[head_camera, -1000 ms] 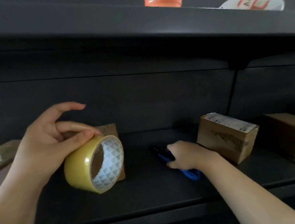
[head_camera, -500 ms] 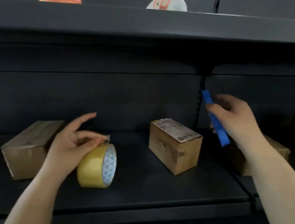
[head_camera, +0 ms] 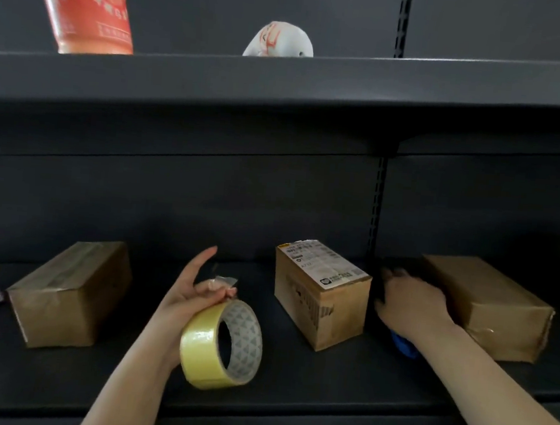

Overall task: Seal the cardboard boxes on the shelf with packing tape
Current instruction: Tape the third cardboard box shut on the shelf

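- Tape roll [head_camera: 221, 343] sits in the left hand [head_camera: 186, 300], fingers curled over its top edge and pinching the loose clear tape end [head_camera: 224, 280] just above; the index finger points up, free.
- Judged from its look, the roll is light and stiff, easy to carry by the rim; the free end is thin, sticky and likely to fold on itself, so it is best kept pinched at the tip and pulled out taut.
- Just right of that grip stands the labelled box [head_camera: 320, 294], upright on the shelf [head_camera: 291, 397], apart from the roll.
- Beyond that box, the right hand [head_camera: 410, 306] lies palm down on the shelf over a blue tool [head_camera: 402, 346]; only a tip of the tool shows under the wrist, and I cannot tell whether the fingers clasp it or merely rest on it.
- Touching or just beside the right hand's far side lies the long box [head_camera: 489, 306].
- Well left of the tape grip lies the taped box [head_camera: 71, 291], with glossy tape along its top.
- Cardboard like this probably dents under hard pressure, so steady a box by its sides while taping.
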Motion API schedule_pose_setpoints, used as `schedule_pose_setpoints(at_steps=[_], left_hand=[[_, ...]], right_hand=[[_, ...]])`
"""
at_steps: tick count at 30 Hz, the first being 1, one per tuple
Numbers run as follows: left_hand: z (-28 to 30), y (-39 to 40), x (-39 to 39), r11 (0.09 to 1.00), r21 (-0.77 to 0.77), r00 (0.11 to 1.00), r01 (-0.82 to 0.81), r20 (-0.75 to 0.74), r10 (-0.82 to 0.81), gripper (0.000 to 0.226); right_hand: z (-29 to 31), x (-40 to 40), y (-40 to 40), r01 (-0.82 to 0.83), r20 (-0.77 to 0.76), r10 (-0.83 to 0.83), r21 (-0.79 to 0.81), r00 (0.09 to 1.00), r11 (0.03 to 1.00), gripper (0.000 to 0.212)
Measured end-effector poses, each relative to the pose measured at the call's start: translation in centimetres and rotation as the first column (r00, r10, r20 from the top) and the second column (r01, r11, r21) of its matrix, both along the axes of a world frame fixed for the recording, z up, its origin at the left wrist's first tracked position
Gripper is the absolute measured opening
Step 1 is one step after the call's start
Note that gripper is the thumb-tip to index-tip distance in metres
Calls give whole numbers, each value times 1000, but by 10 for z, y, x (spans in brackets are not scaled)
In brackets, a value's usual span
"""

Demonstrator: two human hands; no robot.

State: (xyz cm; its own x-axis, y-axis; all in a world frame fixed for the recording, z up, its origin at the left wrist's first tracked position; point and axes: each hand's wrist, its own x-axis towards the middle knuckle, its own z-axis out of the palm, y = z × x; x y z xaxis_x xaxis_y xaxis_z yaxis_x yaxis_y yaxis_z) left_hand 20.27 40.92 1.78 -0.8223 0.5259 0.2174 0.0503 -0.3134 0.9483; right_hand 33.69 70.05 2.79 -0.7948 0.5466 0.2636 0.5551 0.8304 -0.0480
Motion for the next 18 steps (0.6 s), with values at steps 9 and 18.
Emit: schedule_pose_setpoints(at_steps=[9, 18], left_hand=[[-4, 9, -30, 962, 163, 976, 218, -62, -210, 66], [0, 6, -37, 816, 320, 871, 482, -72, -486, 80]], right_hand=[[42, 0, -38, -619, -350, 539, -627, 766, 473, 40], [16, -22, -128, -595, -456, 408, -413, 791, 690, 67]])
